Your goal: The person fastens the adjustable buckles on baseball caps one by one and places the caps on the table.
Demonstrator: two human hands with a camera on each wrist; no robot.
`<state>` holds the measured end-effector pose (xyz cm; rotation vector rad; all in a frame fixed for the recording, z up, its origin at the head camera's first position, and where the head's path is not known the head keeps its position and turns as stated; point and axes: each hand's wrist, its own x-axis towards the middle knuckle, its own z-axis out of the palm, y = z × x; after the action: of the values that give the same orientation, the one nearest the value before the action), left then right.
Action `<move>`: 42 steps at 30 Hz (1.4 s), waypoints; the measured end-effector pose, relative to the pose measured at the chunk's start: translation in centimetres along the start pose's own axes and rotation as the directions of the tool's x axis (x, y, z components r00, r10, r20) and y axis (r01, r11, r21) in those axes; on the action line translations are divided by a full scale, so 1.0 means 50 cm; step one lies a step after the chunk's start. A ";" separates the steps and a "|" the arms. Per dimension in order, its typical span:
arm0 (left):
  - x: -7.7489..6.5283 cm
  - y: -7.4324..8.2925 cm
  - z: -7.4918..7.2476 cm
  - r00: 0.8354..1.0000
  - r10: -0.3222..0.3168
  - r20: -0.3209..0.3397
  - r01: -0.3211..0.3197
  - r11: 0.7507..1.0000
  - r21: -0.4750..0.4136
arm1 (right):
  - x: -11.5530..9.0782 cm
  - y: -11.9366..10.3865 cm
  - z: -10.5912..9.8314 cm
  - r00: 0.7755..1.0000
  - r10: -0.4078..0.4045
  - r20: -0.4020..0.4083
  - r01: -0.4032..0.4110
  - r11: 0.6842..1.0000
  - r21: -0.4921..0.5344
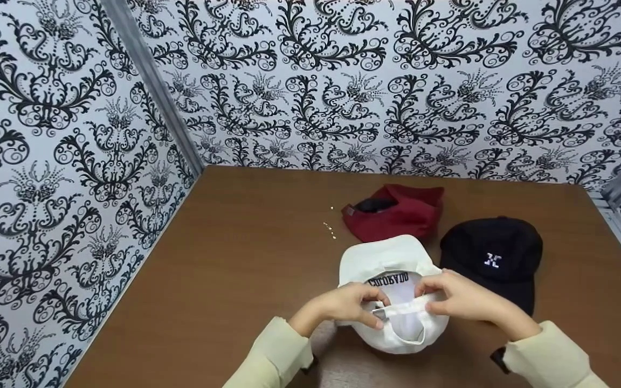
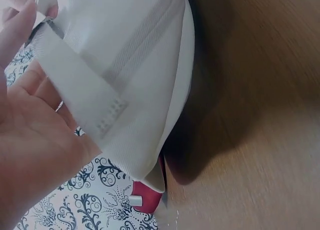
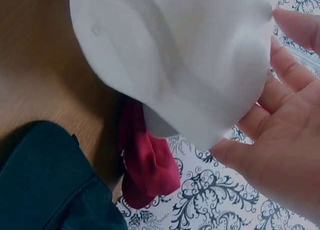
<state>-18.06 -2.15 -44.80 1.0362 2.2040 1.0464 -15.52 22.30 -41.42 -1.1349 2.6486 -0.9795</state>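
Note:
A white cap is held over the table with its back opening facing up, and dark COLORADO lettering shows inside it. My left hand pinches the back strap by its metal buckle. On the other side my right hand holds the strap's right end and the cap's edge between thumb and fingers. The left wrist view shows the loose strap end lying along the cap's outside. In the right wrist view, the fingertips at the cap's edge are partly hidden.
Beyond the white cap, a red cap lies on the brown table. A black cap with a small white emblem sits to the right. Small pale specks dot the table. Patterned walls enclose the back and left.

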 end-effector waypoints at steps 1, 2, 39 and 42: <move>0.000 -0.001 -0.001 1.000 0.005 -0.002 -0.005 1.000 0.009 | -0.002 0.001 -0.001 1.000 0.009 -0.001 -0.009 1.000 -0.012; -0.001 -0.001 -0.002 1.000 0.011 -0.006 -0.011 1.000 0.011 | -0.004 0.002 -0.003 1.000 0.013 -0.001 -0.013 1.000 -0.015; -0.039 -0.025 -0.022 0.983 -0.183 0.018 0.166 0.926 0.339 | -0.030 0.047 0.013 0.978 0.168 -0.124 -0.193 0.952 -0.236; -0.045 -0.035 -0.022 0.972 -0.236 -0.004 0.217 0.887 0.407 | -0.032 0.055 0.014 0.973 0.166 -0.162 -0.205 0.942 -0.267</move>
<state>-18.22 -5.18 -45.35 0.9208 2.4916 0.4639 -15.82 24.42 -43.85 -0.8645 3.0148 -0.6841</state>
